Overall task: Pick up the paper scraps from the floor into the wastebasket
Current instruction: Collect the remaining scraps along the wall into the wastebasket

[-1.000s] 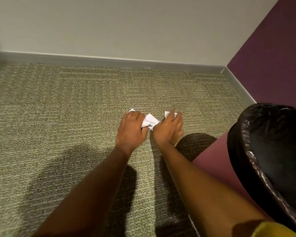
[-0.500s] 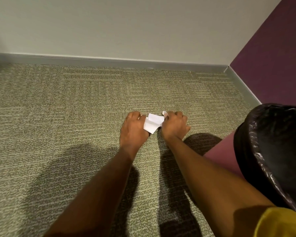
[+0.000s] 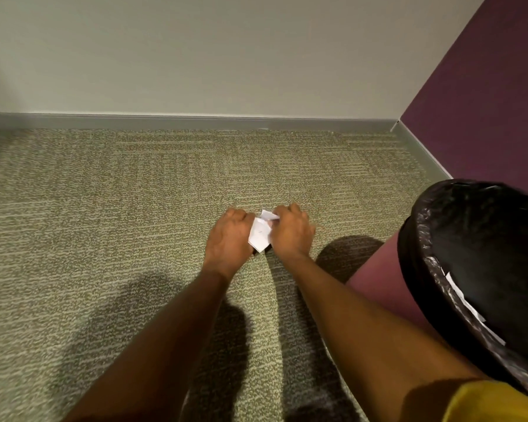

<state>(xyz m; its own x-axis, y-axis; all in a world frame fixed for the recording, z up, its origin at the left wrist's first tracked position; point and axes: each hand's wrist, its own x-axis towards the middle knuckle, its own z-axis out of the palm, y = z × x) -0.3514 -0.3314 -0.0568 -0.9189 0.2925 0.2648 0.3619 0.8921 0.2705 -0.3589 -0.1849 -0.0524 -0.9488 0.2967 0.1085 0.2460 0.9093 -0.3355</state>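
White paper scraps (image 3: 260,234) are bunched between my two hands, low over the carpet in the middle of the view. My left hand (image 3: 228,239) grips them from the left with curled fingers. My right hand (image 3: 290,231) grips them from the right, its fingers curled over the top piece. Most of the paper is hidden by the hands. The maroon wastebasket (image 3: 384,284) with a black liner stands at the right, its open mouth near my right forearm; white paper strips (image 3: 467,309) lie inside the rim.
Olive patterned carpet (image 3: 104,226) spreads to the left and front. A pale wall with a grey baseboard (image 3: 165,120) runs across the back. A purple wall (image 3: 482,95) closes the right side behind the basket.
Both hands have drawn closer together, gathering the scraps into one bunch between them. The scraps that lay spread under the fingers are now held up between the hands.
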